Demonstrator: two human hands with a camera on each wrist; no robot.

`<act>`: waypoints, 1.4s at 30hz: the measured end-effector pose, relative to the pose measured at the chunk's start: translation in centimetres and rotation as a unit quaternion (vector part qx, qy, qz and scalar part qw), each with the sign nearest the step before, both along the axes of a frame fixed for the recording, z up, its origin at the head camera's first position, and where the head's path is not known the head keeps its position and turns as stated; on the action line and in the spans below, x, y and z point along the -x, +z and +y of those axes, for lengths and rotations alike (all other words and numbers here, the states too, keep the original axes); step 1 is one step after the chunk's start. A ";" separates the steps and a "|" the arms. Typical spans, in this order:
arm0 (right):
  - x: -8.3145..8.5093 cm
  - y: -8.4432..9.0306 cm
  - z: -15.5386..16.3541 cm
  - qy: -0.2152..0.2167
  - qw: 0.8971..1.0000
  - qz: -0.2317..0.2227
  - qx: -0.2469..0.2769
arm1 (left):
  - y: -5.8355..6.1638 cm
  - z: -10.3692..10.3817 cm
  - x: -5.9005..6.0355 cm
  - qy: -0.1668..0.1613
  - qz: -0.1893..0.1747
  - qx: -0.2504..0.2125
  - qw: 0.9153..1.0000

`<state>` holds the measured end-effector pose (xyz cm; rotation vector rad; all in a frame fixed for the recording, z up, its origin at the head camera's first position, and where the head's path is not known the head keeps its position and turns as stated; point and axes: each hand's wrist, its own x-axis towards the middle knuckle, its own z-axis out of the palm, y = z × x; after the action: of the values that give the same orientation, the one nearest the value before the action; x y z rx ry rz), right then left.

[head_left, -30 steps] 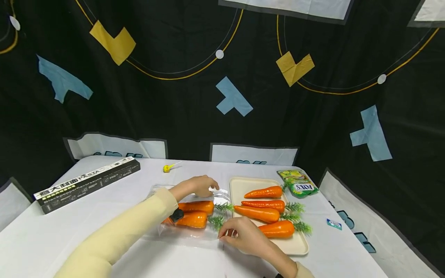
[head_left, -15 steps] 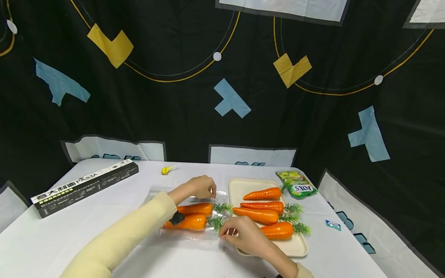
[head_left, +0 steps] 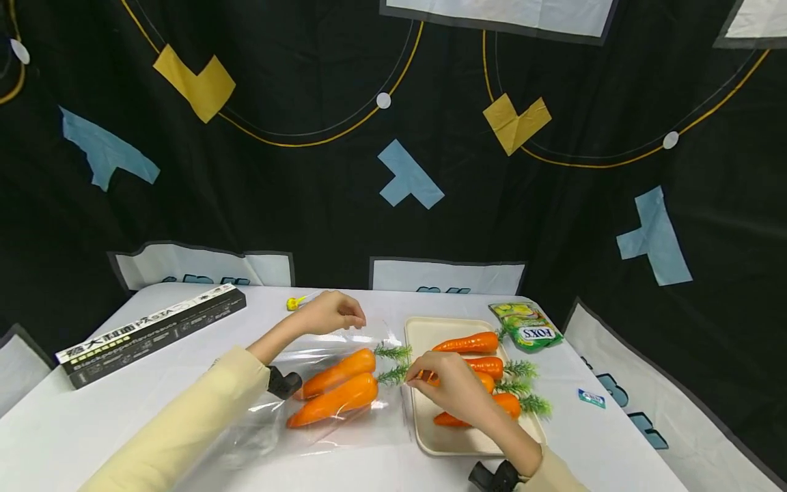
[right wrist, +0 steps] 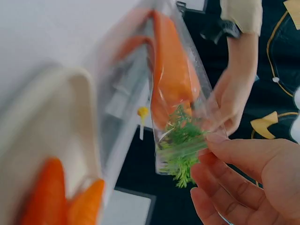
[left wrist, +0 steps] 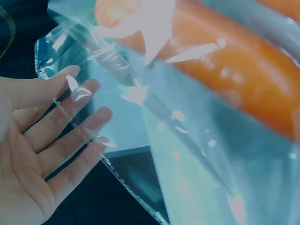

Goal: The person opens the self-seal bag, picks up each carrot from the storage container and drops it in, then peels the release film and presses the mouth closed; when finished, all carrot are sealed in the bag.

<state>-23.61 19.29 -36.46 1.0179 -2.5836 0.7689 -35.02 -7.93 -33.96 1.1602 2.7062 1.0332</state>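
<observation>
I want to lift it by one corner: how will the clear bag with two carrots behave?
The clear bag is thin creased film, so probably floppy. Its two carrots would likely slide toward the lowest end. The glossy film looks slippery.

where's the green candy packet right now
In the head view the green candy packet lies on the white table at the far right, just beyond the back right corner of the cream tray of carrots.
</observation>
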 end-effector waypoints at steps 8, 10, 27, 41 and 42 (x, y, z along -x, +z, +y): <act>1.0 2.8 0.5 0.000 0.999 0.047 0.002 | 1.5 -2.3 -1.6 0.054 -0.023 -0.078 0.995; 1.1 3.4 0.8 -0.001 0.999 0.053 0.001 | 1.8 -2.7 -2.0 0.064 -0.026 -0.094 0.993; 1.0 7.5 2.4 0.026 0.994 0.108 -0.014 | 3.8 -3.8 -5.0 0.082 -0.009 -0.210 0.974; 0.9 10.1 3.2 0.047 0.980 0.190 -0.036 | 5.1 -3.8 -6.3 0.093 0.012 -0.254 0.963; 0.9 10.4 3.2 0.051 0.979 0.192 -0.035 | 5.2 -3.8 -6.4 0.095 0.015 -0.255 0.962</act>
<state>-24.49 22.54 -26.09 1.1949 -2.2529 0.4513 -28.61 -11.76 -28.76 0.9692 2.6930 1.8354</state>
